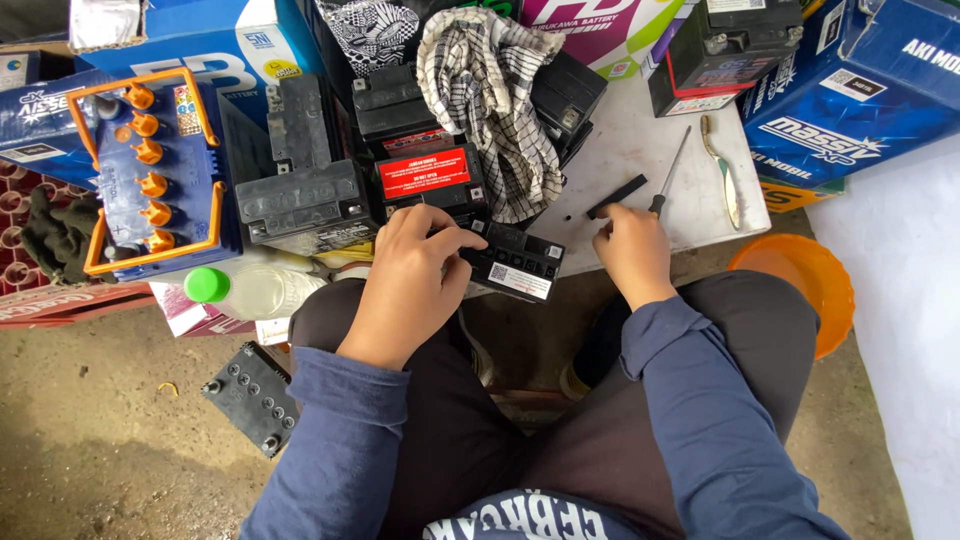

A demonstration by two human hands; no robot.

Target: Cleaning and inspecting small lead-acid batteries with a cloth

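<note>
**Two hands among small black batteries at a low white worktop**

Nearest the camera, a seated person's knees in dark trousers and two blue sleeves fill the lower view, over a dirt floor [100, 440]. On that floor, just left of the left sleeve, lies a flat black battery [252, 397] with terminals at its corners.

Beyond the knees, the left hand [410, 275] rests palm down on a small black battery [515, 262] with white labels, fingers curled together over its near top edge; the battery sits at the front edge of the white worktop [690, 215], tilted toward the person. To the right, the right hand [632, 245] lies on the worktop with fingertips bent toward a short black strip [617, 196] just ahead of it; whether they touch it cannot be told. A screwdriver [670, 175] lies just beside that hand, and a worn toothbrush [722, 170] further right. An orange bowl [810, 280] sits low on the right, beside the worktop.

Left of the left hand lies a clear bottle with a green cap [245, 288]. Further back stand more black batteries, one with a red label [425, 173], and a checked cloth [490, 95] draped over them. On the far left a blue battery with orange caps and handle [155, 175] stands, with blue cartons behind and at the far right
</note>
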